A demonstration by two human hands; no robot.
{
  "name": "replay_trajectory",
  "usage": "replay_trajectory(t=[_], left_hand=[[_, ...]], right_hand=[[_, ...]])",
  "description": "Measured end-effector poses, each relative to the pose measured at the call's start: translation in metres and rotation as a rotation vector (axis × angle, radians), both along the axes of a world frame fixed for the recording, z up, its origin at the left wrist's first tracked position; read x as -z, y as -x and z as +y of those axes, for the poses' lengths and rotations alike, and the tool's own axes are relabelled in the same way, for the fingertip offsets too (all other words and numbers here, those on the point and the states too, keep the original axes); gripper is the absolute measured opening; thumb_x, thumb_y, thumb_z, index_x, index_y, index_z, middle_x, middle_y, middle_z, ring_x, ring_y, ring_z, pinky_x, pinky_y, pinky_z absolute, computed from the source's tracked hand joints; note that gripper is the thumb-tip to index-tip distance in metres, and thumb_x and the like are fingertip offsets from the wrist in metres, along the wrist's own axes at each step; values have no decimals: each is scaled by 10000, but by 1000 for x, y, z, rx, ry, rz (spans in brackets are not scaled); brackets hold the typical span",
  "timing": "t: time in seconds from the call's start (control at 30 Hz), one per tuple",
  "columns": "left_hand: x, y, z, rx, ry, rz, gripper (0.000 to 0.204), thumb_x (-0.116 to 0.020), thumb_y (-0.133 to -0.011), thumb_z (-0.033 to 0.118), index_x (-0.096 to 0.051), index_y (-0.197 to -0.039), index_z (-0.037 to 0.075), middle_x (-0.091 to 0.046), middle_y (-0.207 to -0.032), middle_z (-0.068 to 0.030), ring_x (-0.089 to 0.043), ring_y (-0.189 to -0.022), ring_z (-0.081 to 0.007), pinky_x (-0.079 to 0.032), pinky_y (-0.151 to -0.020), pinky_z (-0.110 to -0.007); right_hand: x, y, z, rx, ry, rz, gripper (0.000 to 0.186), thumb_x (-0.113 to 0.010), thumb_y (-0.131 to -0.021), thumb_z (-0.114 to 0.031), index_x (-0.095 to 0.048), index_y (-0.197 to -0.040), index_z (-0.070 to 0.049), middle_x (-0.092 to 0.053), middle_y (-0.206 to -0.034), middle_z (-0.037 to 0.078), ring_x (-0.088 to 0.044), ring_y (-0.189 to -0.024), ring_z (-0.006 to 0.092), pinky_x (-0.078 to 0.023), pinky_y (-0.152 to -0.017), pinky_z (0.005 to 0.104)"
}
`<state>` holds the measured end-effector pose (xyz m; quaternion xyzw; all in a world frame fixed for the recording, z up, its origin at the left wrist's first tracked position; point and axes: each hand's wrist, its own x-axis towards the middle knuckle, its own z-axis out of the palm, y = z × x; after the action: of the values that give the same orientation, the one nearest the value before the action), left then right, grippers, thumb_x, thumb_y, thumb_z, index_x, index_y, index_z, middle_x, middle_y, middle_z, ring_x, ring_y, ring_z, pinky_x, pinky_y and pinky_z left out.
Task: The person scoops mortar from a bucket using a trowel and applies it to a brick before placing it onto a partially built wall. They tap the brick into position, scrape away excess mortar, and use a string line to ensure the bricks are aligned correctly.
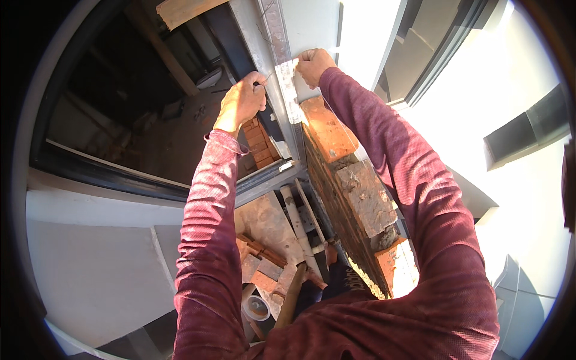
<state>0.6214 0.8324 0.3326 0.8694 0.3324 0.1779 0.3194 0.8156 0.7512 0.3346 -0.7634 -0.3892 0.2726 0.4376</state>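
Raised ahead of me, my left hand (242,103) is closed in a pinch on a thin string (267,77), left of an upright metal post (287,72). My right hand (315,67) is on the post's other side, its fingers pinched together close to the post's edge. Whatever those fingertips hold is too small to make out. Below the right hand, a course of bricks (367,195) with mortar between them tops a narrow wall, starting at the post. A fine line slants over the nearest orange brick (329,129), partly hidden by my right sleeve.
A dark-framed window opening (114,174) lies to the left, with stacked bricks (259,143) inside. Below are loose bricks (264,275), a white bucket (257,307), pipes (294,216) and a board (270,225). White walls (480,78) rise on the right.
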Motion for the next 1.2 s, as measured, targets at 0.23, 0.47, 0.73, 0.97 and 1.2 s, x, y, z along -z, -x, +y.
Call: replay_trajectory(t=[0.23, 0.47, 0.73, 0.97, 1.2], left_hand=[[-4, -9, 22, 82, -133, 176, 313, -489, -874, 193, -597, -1134, 55, -682, -1069, -164, -641, -1003, -334, -479, -861, -396], [2, -18, 1, -62, -244, -137, 348, -572, -890, 311, -680, -1106, 60, -678, -1025, -144, -641, -939, -275, -488, -820, -365], [31, -37, -1, -400, -41, -280, 438, -717, -811, 476, -703, -729, 46, -593, -567, -64, -550, -526, -171, -442, -548, -342], [41, -43, -4, -397, 323, -619, 520, -799, -794, 380, -458, -537, 84, -389, -538, 61, -304, -484, -74, -235, -447, -279], [30, -51, -24, -558, 488, -670, 399, -796, -799, 387, -565, -728, 70, -497, -671, 20, -414, -593, -94, -325, -532, -272]], right_hand=[[-9, 9, -35, -93, -66, 363, 156, -549, -920, -108, -638, -986, 2, -618, -673, 54, -547, -494, 101, -493, -438, 259], [6, 6, -24, 24, -138, 217, 166, -523, -809, -103, -657, -772, -11, -605, -607, 67, -538, -439, 149, -469, -443, 292], [8, 12, -34, 85, -92, 199, 191, -544, -789, -134, -658, -788, 19, -637, -653, 141, -617, -514, 212, -514, -492, 337], [61, 1, 21, 130, -86, -348, 272, -644, -784, -202, -705, -929, 19, -685, -871, 247, -686, -873, 364, -550, -735, 394], [116, -13, 70, 44, -309, -833, 245, -571, -800, -252, -727, -907, -96, -697, -966, 162, -665, -904, 318, -514, -789, 420]])
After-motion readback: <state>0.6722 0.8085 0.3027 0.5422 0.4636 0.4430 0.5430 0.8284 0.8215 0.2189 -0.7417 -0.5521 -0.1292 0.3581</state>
